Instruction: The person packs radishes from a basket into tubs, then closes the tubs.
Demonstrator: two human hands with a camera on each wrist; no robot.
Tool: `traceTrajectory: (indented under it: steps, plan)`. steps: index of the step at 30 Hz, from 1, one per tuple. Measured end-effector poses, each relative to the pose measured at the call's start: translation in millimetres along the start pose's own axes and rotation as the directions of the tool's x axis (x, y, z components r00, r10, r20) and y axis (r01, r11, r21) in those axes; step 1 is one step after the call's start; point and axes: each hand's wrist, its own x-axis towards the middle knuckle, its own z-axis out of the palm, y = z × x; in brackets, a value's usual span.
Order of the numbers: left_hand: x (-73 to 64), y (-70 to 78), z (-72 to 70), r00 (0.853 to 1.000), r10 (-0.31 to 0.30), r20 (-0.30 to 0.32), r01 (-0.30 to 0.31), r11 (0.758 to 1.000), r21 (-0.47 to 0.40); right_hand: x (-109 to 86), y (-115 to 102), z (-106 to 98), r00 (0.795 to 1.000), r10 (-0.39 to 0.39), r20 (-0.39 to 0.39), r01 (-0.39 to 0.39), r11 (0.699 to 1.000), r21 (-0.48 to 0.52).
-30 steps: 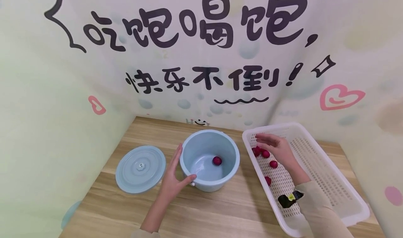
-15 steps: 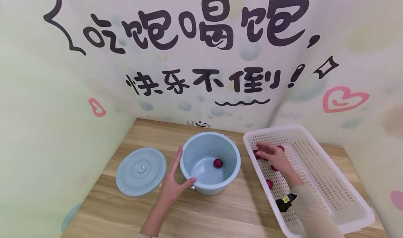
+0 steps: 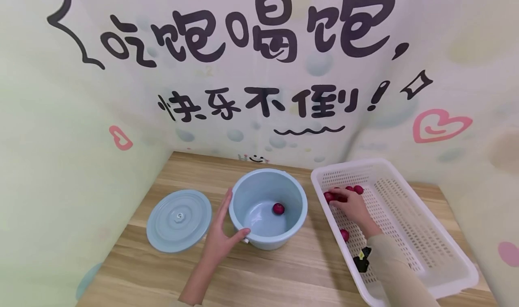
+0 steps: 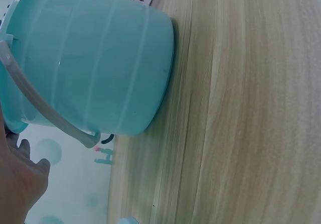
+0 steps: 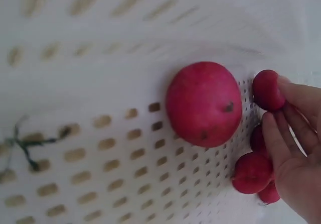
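Note:
My left hand (image 3: 220, 239) rests against the left side of the light-blue bucket (image 3: 239, 208), fingers straight along its outside and thumb at the rim. One red radish (image 3: 278, 208) lies inside on the bucket's floor. In the left wrist view, a pale handle (image 4: 45, 103) hangs down the bucket's side. My right hand (image 3: 352, 205) reaches into the white plastic basket (image 3: 425, 217), where thumb and fingers pinch a red radish (image 5: 267, 90) by the near wall. More radishes (image 5: 252, 173) lie beneath those fingers, and a single radish (image 5: 203, 104) sits apart, closer to the camera.
A round light-blue lid (image 3: 179, 219) lies left of the bucket on the wood-grain table (image 3: 284, 275). A printed wall cloth (image 3: 259, 72) stands behind. The basket has slotted walls, and a dark green stem scrap (image 5: 32, 146) lies in it.
My right hand has lowered in the basket, and its fingers have closed around a radish. Some radishes have shifted near the basket's far end. My left hand stays at the bucket.

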Motion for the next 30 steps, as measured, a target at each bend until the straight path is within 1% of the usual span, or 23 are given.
traceTrajectory:
  steps: [4, 7, 12, 17, 20, 23, 26, 30]
  plan:
    - [-0.7, 0.1, -0.1, 1.0, -0.009, 0.003, 0.009, 1.0, -0.008, 1.5, -2.4, 2.3, 1.0, 0.012, 0.02, -0.01, 0.998, -0.058]
    - [-0.6, -0.5, -0.1, 1.0, -0.015, 0.004, 0.015, 1.0, -0.017, 4.0, -4.7, 3.6, 1.0, 0.022, 0.016, -0.02, 0.995, -0.101]
    - [0.4, -0.8, 0.7, 1.0, -0.019, 0.0, 0.019, 1.0, -0.02, 9.9, -7.0, 6.3, 1.0, -0.007, -0.004, 0.006, 0.986, -0.166]
    - [0.0, 0.7, 0.5, 1.0, -0.015, 0.001, 0.015, 1.0, -0.02, 12.6, -9.7, 8.9, 0.999, -0.012, -0.03, 0.006, 0.984, -0.176]
    - [-1.1, 1.0, 0.4, 1.0, -0.027, 0.005, 0.027, 0.999, -0.023, 13.3, -11.7, 9.9, 0.999, 0.008, -0.035, -0.014, 0.985, -0.174]
    - [-1.7, 1.0, 0.7, 1.0, -0.024, 0.007, 0.025, 1.0, -0.019, 14.0, -12.9, 10.3, 0.999, 0.038, -0.037, -0.044, 0.985, -0.169]
    - [-0.7, 1.1, 0.7, 1.0, -0.012, 0.002, 0.012, 1.0, -0.018, 15.3, -12.9, 10.2, 0.999, 0.024, -0.045, -0.032, 0.984, -0.173]
    - [0.4, 1.2, 0.0, 1.0, -0.015, 0.002, 0.015, 1.0, -0.023, 14.1, -10.3, 10.2, 0.999, -0.016, -0.05, 0.008, 0.985, -0.174]
